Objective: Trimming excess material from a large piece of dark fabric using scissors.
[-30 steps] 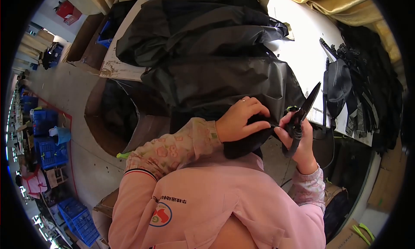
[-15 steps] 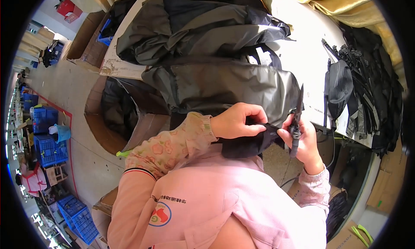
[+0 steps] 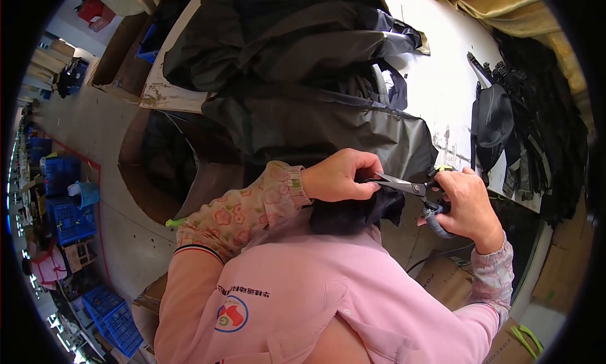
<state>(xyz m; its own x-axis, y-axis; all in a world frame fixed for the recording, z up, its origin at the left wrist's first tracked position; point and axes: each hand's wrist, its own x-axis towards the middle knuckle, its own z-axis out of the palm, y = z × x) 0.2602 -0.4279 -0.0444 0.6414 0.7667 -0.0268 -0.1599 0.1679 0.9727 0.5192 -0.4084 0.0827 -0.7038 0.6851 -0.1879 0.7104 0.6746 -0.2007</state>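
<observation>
White worktable [image 3: 435,80] piled with dark jackets [image 3: 284,48], blue crates [image 3: 63,193] seen on floor at left. Black fabric piece [image 3: 353,212] is pinched in closed left hand [image 3: 338,174] at table edge. Scissors [image 3: 410,188] are gripped by closed right hand [image 3: 464,203], blades pointed at fabric.

My scissors [image 3: 410,188] show bright, smooth metal blades and what looks like a cloth-wrapped grip. The black fabric [image 3: 353,214] I pinch is matt; the dark sheet [image 3: 315,127] above has a faint sheen. The tabletop [image 3: 442,80] is smooth white.
</observation>
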